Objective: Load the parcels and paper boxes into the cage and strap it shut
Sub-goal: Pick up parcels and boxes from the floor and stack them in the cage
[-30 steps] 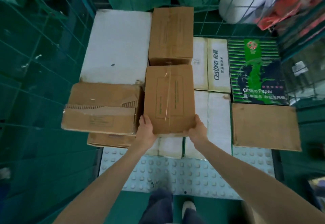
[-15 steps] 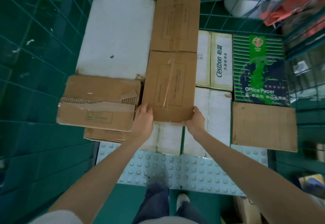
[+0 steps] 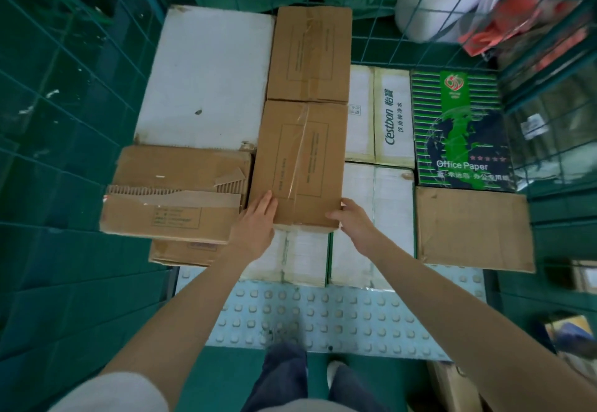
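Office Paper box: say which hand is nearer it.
Right. The right hand sits left of the Office Paper box; the left hand lies farther left, across the taped carton.

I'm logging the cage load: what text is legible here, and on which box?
"Cestbon", plus Chinese characters: white carton.
"Office Paper": green box; Chinese line beneath is blurred.
Print on the taped brown box and the torn brown box: too small to read.

Dim, green-tinted light; wide-angle bend and blur toward edges, sharpest around the Office Paper box (image 3: pixel 460 130); no glare.
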